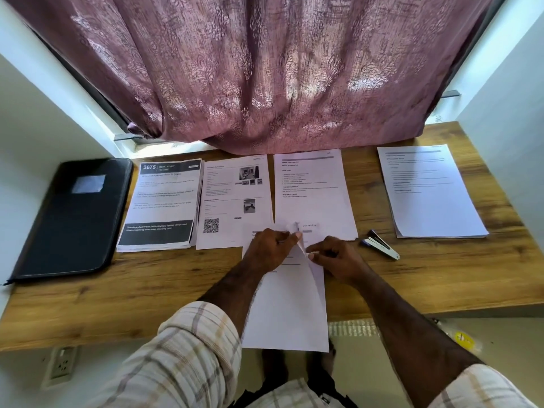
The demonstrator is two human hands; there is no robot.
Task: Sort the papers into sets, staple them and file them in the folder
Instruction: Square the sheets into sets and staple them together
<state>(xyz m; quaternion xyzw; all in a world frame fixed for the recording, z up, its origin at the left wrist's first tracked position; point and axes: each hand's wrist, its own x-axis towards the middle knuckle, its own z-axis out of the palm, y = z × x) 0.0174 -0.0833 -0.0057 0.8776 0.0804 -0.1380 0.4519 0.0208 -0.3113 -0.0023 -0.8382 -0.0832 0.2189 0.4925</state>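
A stack of white papers (287, 313) lies in front of me and hangs over the desk's near edge. My left hand (269, 248) pinches the lifted top corner of its upper sheet. My right hand (335, 257) pinches the curled edge of that same sheet a little lower. Four sorted paper sets lie across the back: a black-banded "3675" set (164, 204), a set with photos and a QR code (232, 201), a text set (312, 195) and another text set (429, 189) far right. A small stapler (381, 244) lies right of my hands. The black folder (73, 219) lies shut at far left.
The wooden desk (441, 278) ends close to me, with floor and my feet below. A purple curtain (265, 69) hangs over the desk's back edge. White walls close in on both sides. A wall socket (61, 366) sits under the desk at left.
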